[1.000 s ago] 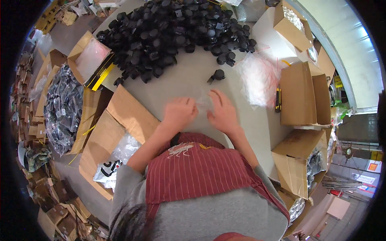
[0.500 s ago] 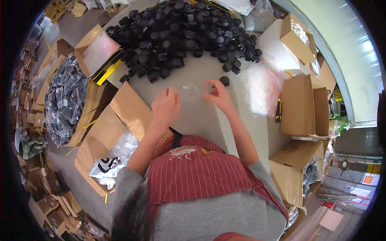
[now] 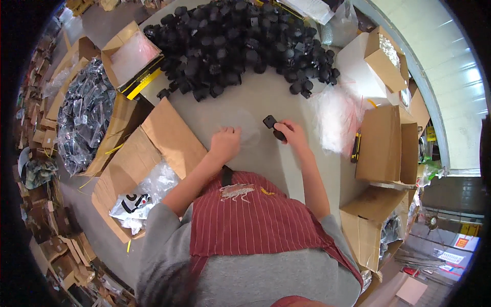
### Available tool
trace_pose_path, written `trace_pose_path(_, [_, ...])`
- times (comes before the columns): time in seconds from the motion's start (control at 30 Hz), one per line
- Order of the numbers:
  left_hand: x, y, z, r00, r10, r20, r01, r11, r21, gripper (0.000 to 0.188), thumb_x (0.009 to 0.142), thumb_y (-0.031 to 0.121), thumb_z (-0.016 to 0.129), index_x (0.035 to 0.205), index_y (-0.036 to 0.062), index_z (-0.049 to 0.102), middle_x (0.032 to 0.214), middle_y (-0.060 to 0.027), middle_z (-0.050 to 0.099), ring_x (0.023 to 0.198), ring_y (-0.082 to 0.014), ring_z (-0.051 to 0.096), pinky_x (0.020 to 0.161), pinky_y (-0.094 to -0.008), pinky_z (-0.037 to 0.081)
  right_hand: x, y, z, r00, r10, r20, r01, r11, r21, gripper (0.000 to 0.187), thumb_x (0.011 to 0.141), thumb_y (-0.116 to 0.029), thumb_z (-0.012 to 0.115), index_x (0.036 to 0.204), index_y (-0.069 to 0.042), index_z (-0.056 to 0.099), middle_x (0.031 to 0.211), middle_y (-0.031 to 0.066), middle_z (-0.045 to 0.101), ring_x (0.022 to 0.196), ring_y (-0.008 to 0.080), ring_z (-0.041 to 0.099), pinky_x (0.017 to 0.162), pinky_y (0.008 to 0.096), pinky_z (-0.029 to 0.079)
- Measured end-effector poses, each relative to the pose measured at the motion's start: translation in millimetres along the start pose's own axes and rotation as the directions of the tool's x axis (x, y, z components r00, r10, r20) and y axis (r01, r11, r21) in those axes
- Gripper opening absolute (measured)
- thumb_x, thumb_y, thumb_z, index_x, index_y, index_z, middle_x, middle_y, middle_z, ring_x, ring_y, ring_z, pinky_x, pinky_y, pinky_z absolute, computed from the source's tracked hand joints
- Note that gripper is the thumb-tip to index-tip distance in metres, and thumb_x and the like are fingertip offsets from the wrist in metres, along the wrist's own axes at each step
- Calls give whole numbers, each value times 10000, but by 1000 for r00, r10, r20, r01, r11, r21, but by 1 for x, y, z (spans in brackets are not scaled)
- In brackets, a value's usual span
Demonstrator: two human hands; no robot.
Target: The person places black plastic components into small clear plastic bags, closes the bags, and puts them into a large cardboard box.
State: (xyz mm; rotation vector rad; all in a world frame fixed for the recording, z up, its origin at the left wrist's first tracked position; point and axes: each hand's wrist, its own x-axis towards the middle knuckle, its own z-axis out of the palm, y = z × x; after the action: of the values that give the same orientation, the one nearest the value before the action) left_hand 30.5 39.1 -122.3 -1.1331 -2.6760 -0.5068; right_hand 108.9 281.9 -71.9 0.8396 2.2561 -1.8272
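Note:
Over the grey tabletop (image 3: 255, 92) my left hand (image 3: 225, 145) is closed on the edge of a clear plastic bag (image 3: 250, 129), which is faint against the table. To its right, my right hand (image 3: 293, 134) pinches a small black plastic part (image 3: 269, 122) with a flat squarish end and a rounded piece below. A gap separates the part from the bag. Beyond both hands spreads a large pile of similar black parts (image 3: 225, 48). A stack of clear bags (image 3: 332, 120) with reddish edges lies right of my right hand.
On the left stand an open carton (image 3: 123, 174) holding plastic wrap and a box of bagged black parts (image 3: 86, 115). A smaller box (image 3: 134, 61) holds clear bags. Cartons (image 3: 379, 143) line the right side, beside a yellow-black cutter (image 3: 355, 147).
My right hand, formerly beside a lone black part on the table, now holds a black part and has moved slightly right and nearer. My left hand, still with the bag, has shifted right.

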Motion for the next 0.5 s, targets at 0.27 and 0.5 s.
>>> trace_pose_path(0.27, [10, 22, -15, 982, -74, 176, 110, 973, -204, 131, 861, 182, 579, 818, 59, 582, 745, -159, 655, 697, -362, 653, 610, -478, 518, -61, -5, 21, 930, 29, 366, -131, 957, 258, 419, 898, -418, 666, 1092, -47, 643, 792, 0, 602, 635, 82, 561, 523, 235, 458])
trace_pose_path(0.5, [16, 32, -28, 956, -169, 240, 240, 921, -308, 218, 873, 204, 577, 1029, 73, 653, 784, -164, 672, 719, -373, 655, 630, -476, 521, -71, 1, 35, 972, -196, 130, 235, 837, -495, 511, 807, -320, 723, 1247, -96, 591, 1002, 155, 595, 896, 294, 616, 764, 395, 517])
